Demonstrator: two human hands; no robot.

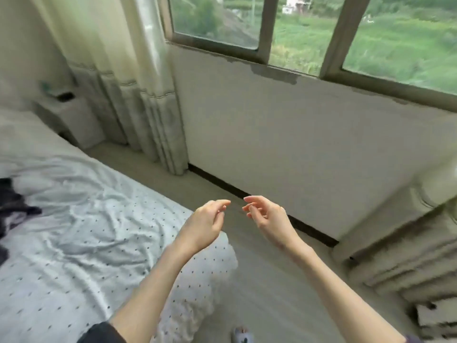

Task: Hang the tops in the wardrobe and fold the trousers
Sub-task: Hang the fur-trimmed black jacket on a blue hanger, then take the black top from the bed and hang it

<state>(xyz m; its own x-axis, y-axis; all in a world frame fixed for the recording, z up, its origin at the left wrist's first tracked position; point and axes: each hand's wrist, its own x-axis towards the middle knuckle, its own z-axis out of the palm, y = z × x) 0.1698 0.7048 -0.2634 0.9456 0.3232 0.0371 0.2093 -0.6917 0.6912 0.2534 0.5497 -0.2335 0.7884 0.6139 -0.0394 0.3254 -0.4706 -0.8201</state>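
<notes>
Both hands, our left hand (206,225) and right hand (265,215), hover empty, fingers loosely curled, off the bed's (74,219) corner. Dark garment (14,201) lies on the bed, far leftward; left hand nearer.

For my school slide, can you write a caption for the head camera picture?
Two empty hands, left and right, hover beside a dotted bedsheet with dark clothing under a window.

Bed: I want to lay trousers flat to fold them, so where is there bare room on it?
The dotted sheet is bare from the dark garment at the left edge across to the bed corner under the left hand. The floor strip between bed and wall is free too. Both hands, right hand included, are empty.
</notes>
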